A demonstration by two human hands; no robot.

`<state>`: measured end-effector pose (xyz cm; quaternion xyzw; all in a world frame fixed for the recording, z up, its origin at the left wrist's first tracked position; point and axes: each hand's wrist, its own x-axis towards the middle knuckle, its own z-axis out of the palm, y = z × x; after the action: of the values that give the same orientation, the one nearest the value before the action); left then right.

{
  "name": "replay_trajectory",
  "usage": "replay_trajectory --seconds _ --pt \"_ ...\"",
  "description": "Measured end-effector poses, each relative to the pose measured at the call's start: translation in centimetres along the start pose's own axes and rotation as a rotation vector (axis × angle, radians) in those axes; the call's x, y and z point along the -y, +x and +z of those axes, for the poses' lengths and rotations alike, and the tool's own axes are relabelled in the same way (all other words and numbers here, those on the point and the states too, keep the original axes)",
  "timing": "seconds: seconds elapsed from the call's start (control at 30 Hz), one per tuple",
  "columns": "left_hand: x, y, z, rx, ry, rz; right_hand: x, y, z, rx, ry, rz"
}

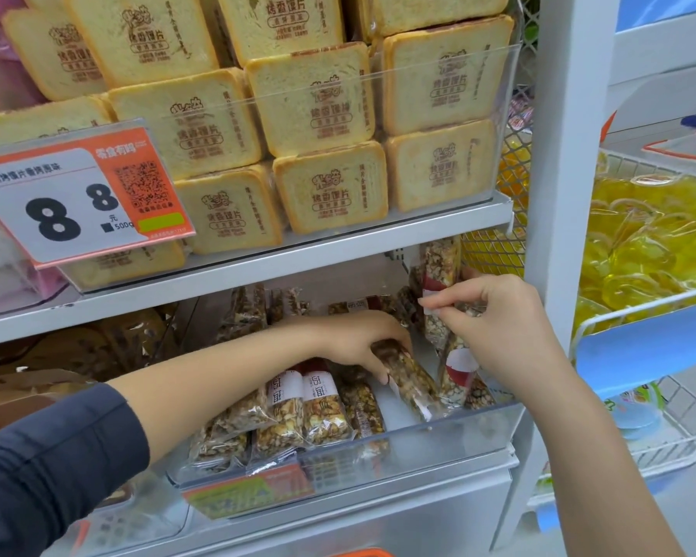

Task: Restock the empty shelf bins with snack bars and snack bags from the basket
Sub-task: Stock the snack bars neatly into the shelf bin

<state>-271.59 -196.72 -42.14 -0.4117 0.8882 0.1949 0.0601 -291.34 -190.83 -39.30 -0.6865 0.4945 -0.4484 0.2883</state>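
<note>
Two grips clamped | left hand [354, 343]: nut bar [408, 379] (clear wrapper) | right hand [499, 327]: upright bar [438, 275]

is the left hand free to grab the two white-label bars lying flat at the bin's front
Probably not yet: the left hand already grips a bar. The white-label bars lie uncovered just below its wrist.

- Toast-slice packs [324, 114], printed with brown characters, stacked in rows on the upper shelf behind a clear guard.
- Price tag [77, 203], orange and white, reading "8 8", clipped at upper shelf front.
- Yellow packets [639, 231] heaped in a white wire basket [635, 315] at right.
</note>
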Motion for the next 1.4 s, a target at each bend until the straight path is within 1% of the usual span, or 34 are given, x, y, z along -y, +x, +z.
replay_trajectory --seconds 0.17,0.2,0.27,0.33,0.43,0.5,0.6,0.67,0.7,0.73,0.77,0.8,0.83,0.87,0.9,0.93,1.03,1.13,1.27,1.4 --pt "2.7 -2.4 -1.9 -0.009 -0.215 -0.231 0.0 0.1 0.1 -0.011 -0.044 -0.02" --pt "3.0 -2.6 -2.1 -0.027 -0.256 -0.3 0.1 0.1 0.1 -0.008 -0.046 -0.014" --pt "3.5 -2.6 -2.5 -0.112 -0.317 -0.421 0.2 0.1 0.2 -0.012 -0.054 -0.01" --pt "4.1 -2.2 -2.5 -0.196 -0.338 -0.507 0.3 0.2 0.4 -0.011 -0.059 -0.011" --pt "4.6 -1.4 -2.4 -0.263 -0.279 -0.623 0.2 0.2 0.5 -0.001 -0.063 -0.008" --pt "4.6 -1.1 -2.5 -0.292 -0.147 -0.658 0.2 0.2 0.5 0.0 -0.065 -0.004" --pt "3.7 -1.4 -2.5 -0.398 0.293 -0.604 0.1 0.2 0.5 0.003 -0.068 -0.002" --pt "2.5 -1.8 -2.5 -0.475 0.535 -0.465 0.1 0.3 0.5 0.004 -0.074 -0.004" --pt "1.9 -2.1 -2.5 -0.486 0.578 -0.355 0.1 0.3 0.5 0.003 -0.076 -0.005" --pt "1.2 -2.4 -2.5 -0.448 0.538 -0.253 0.1 0.3 0.5 0.002 -0.077 -0.006" --pt "0.6 -2.8 -2.5 -0.346 0.423 -0.165 0.1 0.3 0.5 0.003 -0.079 -0.006" --pt "0.1 -3.1 -2.4 -0.182 0.273 -0.106 0.1 0.3 0.5 0.003 -0.08 -0.007" --pt "-0.2 -3.1 -2.1 0.014 0.148 -0.08 0.1 0.3 0.5 0.001 -0.079 -0.008" --pt "-0.6 -2.9 -1.6 0.183 0.097 -0.074 0.1 0.3 0.5 0.0 -0.08 -0.01" --pt "-0.6 -2.4 -1.1 0.294 0.101 -0.076 0.2 0.3 0.5 0.003 -0.085 -0.011" --pt "-0.6 -1.9 -0.6 0.353 0.127 -0.078 0.3 0.2 0.5 0.004 -0.089 -0.013" --pt "-0.4 -0.5 0.3 0.411 0.213 -0.089 0.2 0.1 0.4 0.01 -0.074 -0.009" --pt "-0.2 -0.2 0.6 0.433 0.223 -0.088 0.2 0.0 0.3 0.019 -0.055 -0.013" --pt "0.0 -0.9 0.4 0.344 0.257 -0.084 0.2 0.0 0.3 0.01 -0.039 -0.012" --pt "0.6 -1.7 0.0 0.204 0.139 -0.113 0.2 0.2 0.3 -0.02 -0.033 -0.015"
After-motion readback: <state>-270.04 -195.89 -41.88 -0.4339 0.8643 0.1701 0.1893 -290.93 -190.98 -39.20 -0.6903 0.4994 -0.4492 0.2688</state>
